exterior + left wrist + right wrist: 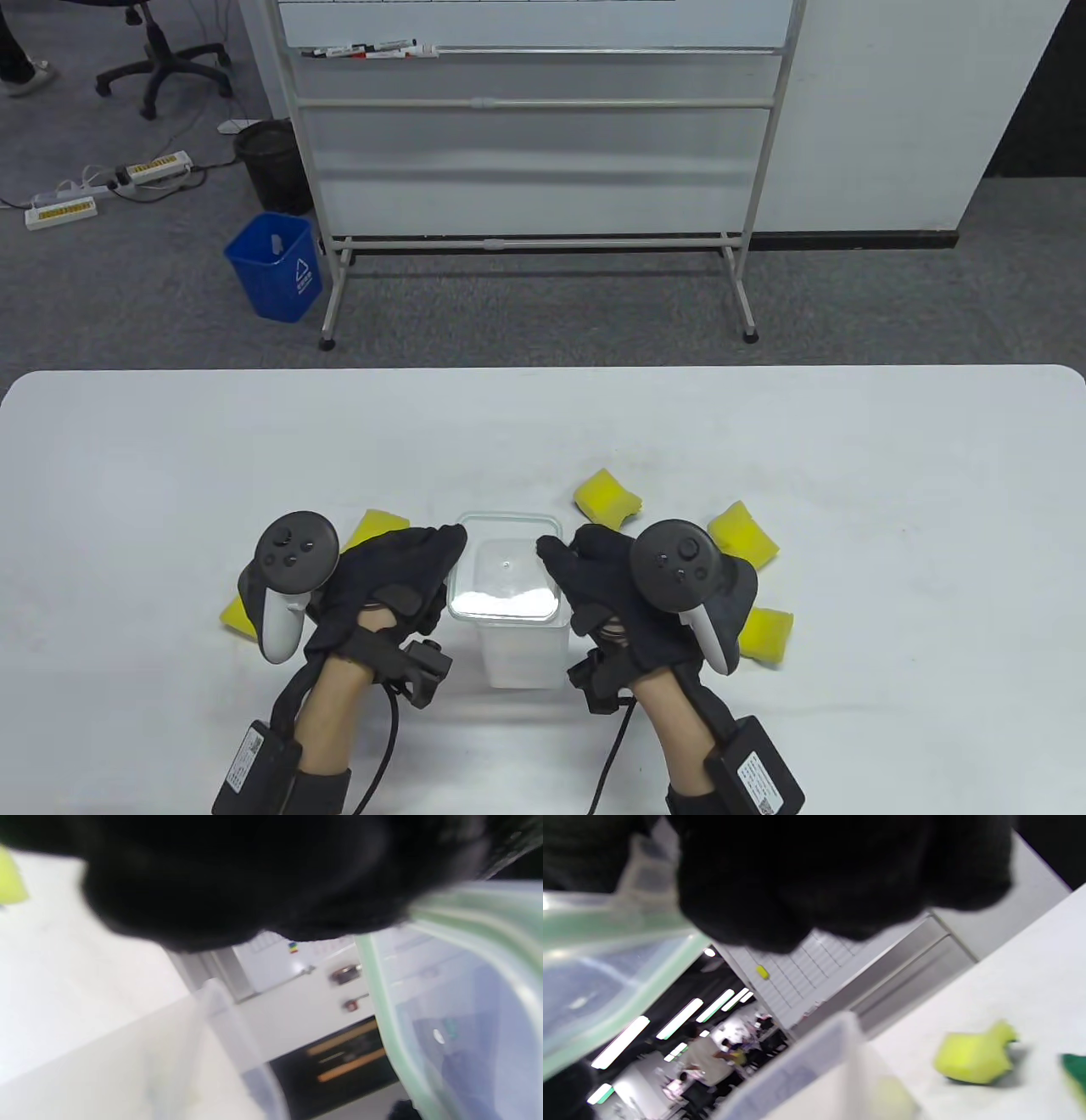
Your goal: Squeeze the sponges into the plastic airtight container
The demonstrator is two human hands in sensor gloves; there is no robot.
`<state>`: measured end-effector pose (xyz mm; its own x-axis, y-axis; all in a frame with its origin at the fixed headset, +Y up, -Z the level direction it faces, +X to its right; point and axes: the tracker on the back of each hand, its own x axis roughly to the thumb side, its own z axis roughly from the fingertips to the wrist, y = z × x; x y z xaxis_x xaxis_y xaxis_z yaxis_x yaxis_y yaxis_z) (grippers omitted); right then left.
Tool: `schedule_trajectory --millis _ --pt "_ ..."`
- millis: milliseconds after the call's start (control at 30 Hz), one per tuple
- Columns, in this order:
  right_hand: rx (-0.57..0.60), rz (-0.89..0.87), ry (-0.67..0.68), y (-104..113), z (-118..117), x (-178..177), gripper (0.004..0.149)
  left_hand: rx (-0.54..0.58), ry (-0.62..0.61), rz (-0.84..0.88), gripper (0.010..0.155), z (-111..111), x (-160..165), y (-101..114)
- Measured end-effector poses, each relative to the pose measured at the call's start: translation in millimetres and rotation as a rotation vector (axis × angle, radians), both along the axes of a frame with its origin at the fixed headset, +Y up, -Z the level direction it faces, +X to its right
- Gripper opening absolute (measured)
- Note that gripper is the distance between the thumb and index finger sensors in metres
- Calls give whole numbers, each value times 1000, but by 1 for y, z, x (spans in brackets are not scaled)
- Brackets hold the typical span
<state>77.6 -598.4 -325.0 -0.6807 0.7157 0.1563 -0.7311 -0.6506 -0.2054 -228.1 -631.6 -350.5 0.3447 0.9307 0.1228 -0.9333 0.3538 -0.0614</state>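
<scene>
A clear plastic container (522, 654) stands at the table's front centre, with its clear lid (507, 577) over its mouth. My left hand (433, 556) grips the lid's left edge and my right hand (564, 560) grips its right edge. In the left wrist view the green-sealed lid (445, 984) sits a little above the container rim (220, 1014). The right wrist view shows the same lid (606, 955) over the container (814, 1056). Several yellow sponges lie around: one behind (609, 499), two on the right (743, 533) (766, 635), two on the left (373, 525) (233, 615).
The white table (170, 475) stretches wide to both sides and to the back. A whiteboard stand (534, 238) and a blue bin (276, 265) stand on the floor beyond the far edge. A sponge (973, 1056) lies near my right hand.
</scene>
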Motion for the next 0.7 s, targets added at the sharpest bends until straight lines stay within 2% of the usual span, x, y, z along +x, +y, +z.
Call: schedule_trajectory --millis 100,167,300,400,533,700 --pt "51 -139 45 9 7 6 63 -34 12 171 44 3 -29 -3" --pt "73 -181 31 14 9 15 63 -66 39 220 44 1 -52 -11" --pt "85 -219 -7 18 8 33 61 -157 94 176 44 -1 -100 -39" --pt "77 -252 -25 18 6 45 61 -290 114 81 44 -4 -125 -70" --pt "63 -265 -36 17 5 52 60 -453 124 -110 44 -10 -124 -102" --pt "57 -261 -33 17 5 53 61 -563 109 -531 44 -17 -103 -115"
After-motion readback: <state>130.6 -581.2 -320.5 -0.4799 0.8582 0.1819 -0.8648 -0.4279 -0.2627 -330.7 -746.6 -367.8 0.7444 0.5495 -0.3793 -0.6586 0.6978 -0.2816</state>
